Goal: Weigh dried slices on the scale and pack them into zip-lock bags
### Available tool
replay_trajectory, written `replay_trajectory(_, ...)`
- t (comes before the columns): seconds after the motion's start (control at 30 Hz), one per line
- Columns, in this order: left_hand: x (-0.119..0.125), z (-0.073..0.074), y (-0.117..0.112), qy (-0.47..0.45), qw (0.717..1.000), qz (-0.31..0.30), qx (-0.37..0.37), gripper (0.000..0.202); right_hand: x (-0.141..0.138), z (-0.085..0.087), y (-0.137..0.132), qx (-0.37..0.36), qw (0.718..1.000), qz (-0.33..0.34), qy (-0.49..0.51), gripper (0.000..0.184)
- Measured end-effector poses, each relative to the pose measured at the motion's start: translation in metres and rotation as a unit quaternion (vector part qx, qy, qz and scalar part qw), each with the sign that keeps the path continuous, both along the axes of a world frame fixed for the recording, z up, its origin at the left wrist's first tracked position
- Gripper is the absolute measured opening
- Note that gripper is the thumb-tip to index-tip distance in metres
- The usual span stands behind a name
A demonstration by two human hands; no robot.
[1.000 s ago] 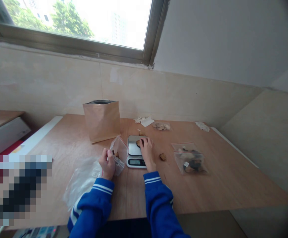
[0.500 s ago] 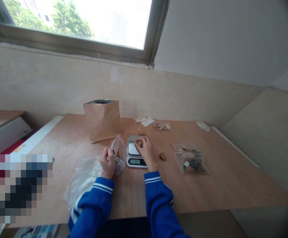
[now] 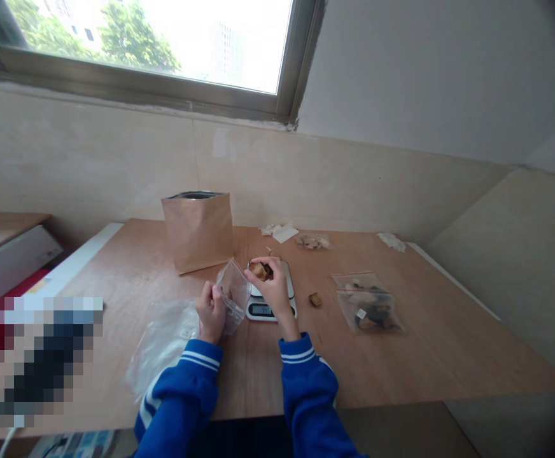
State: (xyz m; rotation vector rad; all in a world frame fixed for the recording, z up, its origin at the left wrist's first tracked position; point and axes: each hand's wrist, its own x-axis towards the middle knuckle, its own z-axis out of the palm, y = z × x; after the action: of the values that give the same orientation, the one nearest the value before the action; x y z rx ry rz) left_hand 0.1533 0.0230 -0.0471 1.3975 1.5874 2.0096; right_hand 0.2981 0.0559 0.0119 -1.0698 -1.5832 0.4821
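My left hand (image 3: 210,313) pinches a clear plastic zip bag (image 3: 234,294); my right hand (image 3: 273,287) holds a brown chunk (image 3: 259,271) above a silver digital scale (image 3: 271,310).

Daylight floods through the window (image 3: 144,44) ahead of the right hand (image 3: 270,283), blown out white; the frame's corners darken and bow, and a blocky pixelated patch (image 3: 43,359) blurs the view left of the left hand (image 3: 209,313).

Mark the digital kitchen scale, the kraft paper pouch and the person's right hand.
digital kitchen scale (image 3: 261,310): head view, on the display.
kraft paper pouch (image 3: 197,232): head view, on the front panel.
right hand (image 3: 273,286): head view, on the back of the hand.
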Motion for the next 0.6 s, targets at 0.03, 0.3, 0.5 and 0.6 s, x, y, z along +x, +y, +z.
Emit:
replay_trajectory(0.03,0.000,0.000,0.000,0.004,1.000,-0.003,0.000,0.034,-0.006,0.006,-0.004,-0.006,0.999,0.033,-0.005,0.021)
replay_trajectory(0.3,-0.002,-0.001,0.000,0.010,1.000,-0.002,-0.007,0.033,-0.032,0.017,-0.011,-0.049,0.991,0.112,-0.063,0.029)
replay_trajectory(0.5,-0.001,0.000,0.000,0.007,1.000,-0.002,-0.003,0.034,-0.023,0.014,-0.001,-0.039,0.993,0.107,0.001,0.027)
replay_trajectory(0.6,-0.001,0.000,0.001,0.002,1.000,0.005,-0.002,0.035,-0.003,0.000,0.024,0.006,1.000,0.030,-0.001,0.027)
